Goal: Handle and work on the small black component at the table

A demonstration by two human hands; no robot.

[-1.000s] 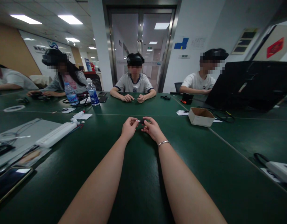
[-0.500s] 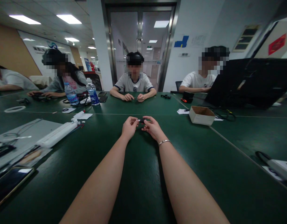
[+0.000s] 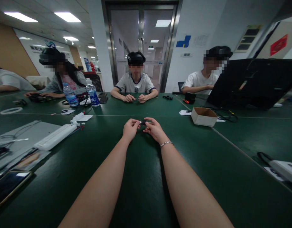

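Note:
Between my two hands, over the green table (image 3: pixel 146 177), is a small black stick with a silver end (image 3: pixel 143 122). It looks like a USB stick, but it is too small to be sure. My left hand (image 3: pixel 131 130) pinches the silver end between thumb and fingertips. With thumb and index finger, my right hand (image 3: pixel 154 129) grips the black end, the other fingers curled below. A silver bracelet (image 3: pixel 166 143) circles my right wrist. The fingers cover part of the stick.
To the right stand an open cardboard box (image 3: pixel 204 117) and a large black monitor (image 3: pixel 250 82). At left lie a white padded pack (image 3: pixel 55 136) and a phone (image 3: pixel 11 186). Two water bottles (image 3: pixel 93 93) stand farther back. A person (image 3: pixel 135 80) sits opposite; others sit either side.
The whole view has shifted slightly. Both hands keep the same hold on the small stick, with little visible motion of the fingers.

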